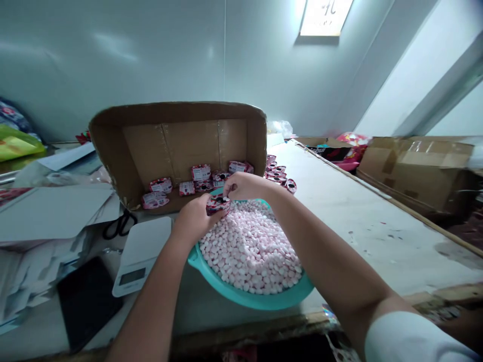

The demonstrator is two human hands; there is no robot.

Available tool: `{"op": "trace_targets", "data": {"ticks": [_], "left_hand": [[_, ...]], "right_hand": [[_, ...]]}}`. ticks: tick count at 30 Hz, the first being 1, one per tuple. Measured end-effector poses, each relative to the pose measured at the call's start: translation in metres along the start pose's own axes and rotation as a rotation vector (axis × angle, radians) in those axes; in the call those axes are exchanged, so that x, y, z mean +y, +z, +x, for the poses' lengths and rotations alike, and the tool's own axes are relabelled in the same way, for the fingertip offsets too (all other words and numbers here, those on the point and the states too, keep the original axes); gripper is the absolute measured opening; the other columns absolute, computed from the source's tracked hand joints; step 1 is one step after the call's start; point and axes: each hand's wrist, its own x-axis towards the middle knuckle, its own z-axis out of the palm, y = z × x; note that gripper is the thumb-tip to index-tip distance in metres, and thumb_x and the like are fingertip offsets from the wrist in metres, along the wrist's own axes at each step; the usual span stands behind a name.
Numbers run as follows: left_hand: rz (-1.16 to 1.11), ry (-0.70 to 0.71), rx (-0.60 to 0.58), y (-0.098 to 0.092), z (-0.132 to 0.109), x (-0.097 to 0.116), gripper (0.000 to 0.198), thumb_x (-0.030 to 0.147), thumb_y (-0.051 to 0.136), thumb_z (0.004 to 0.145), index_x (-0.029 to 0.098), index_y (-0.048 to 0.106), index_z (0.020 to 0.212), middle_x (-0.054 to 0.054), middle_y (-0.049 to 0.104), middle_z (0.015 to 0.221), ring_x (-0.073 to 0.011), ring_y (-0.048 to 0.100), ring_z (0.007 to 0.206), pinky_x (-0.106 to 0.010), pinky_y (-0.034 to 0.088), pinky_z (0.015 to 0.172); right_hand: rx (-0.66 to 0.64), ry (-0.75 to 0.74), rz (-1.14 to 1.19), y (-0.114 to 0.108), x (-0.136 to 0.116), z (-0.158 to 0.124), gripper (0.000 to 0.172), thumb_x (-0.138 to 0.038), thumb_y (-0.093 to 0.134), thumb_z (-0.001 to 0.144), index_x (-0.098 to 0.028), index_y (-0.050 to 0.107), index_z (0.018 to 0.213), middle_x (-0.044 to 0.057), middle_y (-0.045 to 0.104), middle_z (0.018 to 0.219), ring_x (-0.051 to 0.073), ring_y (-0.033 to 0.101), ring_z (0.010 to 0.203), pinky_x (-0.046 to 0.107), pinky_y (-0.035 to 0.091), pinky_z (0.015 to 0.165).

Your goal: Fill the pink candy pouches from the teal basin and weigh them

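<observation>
Both hands pinch one small pink box point(218, 204) over the bowl point(249, 296) of pink candies point(251, 249), left hand point(194, 217) holding, right hand point(243, 185) at its top, while some filled boxes point(199, 172) lie in the carton point(177, 146) and lots of candies remain.

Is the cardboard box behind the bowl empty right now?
No, several small pink packets lie inside the cardboard box that stands on its side.

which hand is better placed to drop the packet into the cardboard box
Left, probably. The left hand already grips the packet, while the right hand only pinches its top edge. The box with the other packets lies just beyond, to the left of the candy basin.
</observation>
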Motion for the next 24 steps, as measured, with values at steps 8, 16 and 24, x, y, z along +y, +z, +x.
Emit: {"op": "trace_targets", "data": {"ticks": [8, 16, 24], "left_hand": [[0.084, -0.079, -0.017, -0.002, -0.001, 0.009, 0.053, 0.060, 0.058, 0.085, 0.018, 0.062, 0.116, -0.014, 0.071, 0.107, -0.0320, 0.067, 0.097, -0.033, 0.047, 0.073], [0.059, -0.056, 0.001, -0.003, -0.001, 0.013, 0.052, 0.058, 0.058, 0.086, 0.020, 0.059, 0.121, -0.012, 0.071, 0.114, -0.0313, 0.067, 0.103, -0.034, 0.051, 0.078], [-0.002, -0.094, 0.037, -0.004, -0.006, 0.014, 0.075, 0.052, 0.064, 0.085, 0.027, 0.033, 0.148, -0.012, 0.069, 0.123, -0.0336, 0.068, 0.109, -0.039, 0.054, 0.085]], "right_hand": [[0.147, -0.051, -0.093, 0.021, -0.007, 0.008, 0.015, -0.012, 0.059, 0.066, -0.017, 0.070, 0.075, 0.003, 0.067, 0.074, 0.014, 0.052, 0.065, 0.025, 0.032, 0.056], [0.263, 0.007, -0.072, 0.023, 0.002, 0.015, 0.019, -0.013, 0.055, 0.080, -0.017, 0.073, 0.088, 0.004, 0.071, 0.091, 0.016, 0.061, 0.081, 0.023, 0.040, 0.065], [-0.075, 0.153, -0.121, 0.022, 0.035, 0.021, 0.022, -0.036, 0.061, 0.098, -0.014, 0.066, 0.096, 0.004, 0.067, 0.094, 0.014, 0.063, 0.080, 0.030, 0.056, 0.074]]}}
